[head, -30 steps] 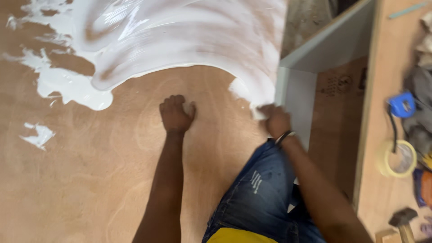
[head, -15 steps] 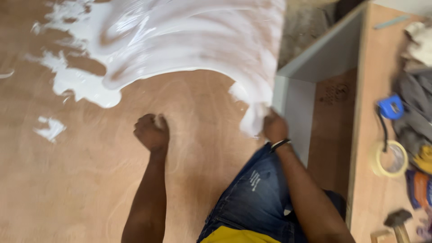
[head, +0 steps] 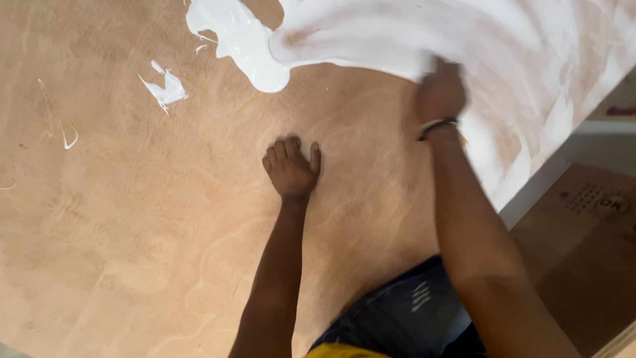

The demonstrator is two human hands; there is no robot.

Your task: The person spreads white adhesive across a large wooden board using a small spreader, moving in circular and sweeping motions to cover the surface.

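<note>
The right hand [head: 440, 89] is spreading white glue [head: 397, 33] over the plywood sheet [head: 132, 232]; its grip is too blurry to tell. The left hand [head: 290, 169], fingers curled, is pressing down. Long, even sweeps should cover best.

Both arms are bare from the hand upward; no sleeves show. The right wrist carries a thin band [head: 436, 125] of dark and light strands, seated just below the right hand [head: 440, 89], while the left hand [head: 290, 169] and its wrist carry nothing. The legs are clad in blue denim jeans [head: 397, 318] with pale frayed distress marks [head: 419, 296] on the thigh, and a strip of yellow garment [head: 348, 351] shows at the lower frame edge.
</note>
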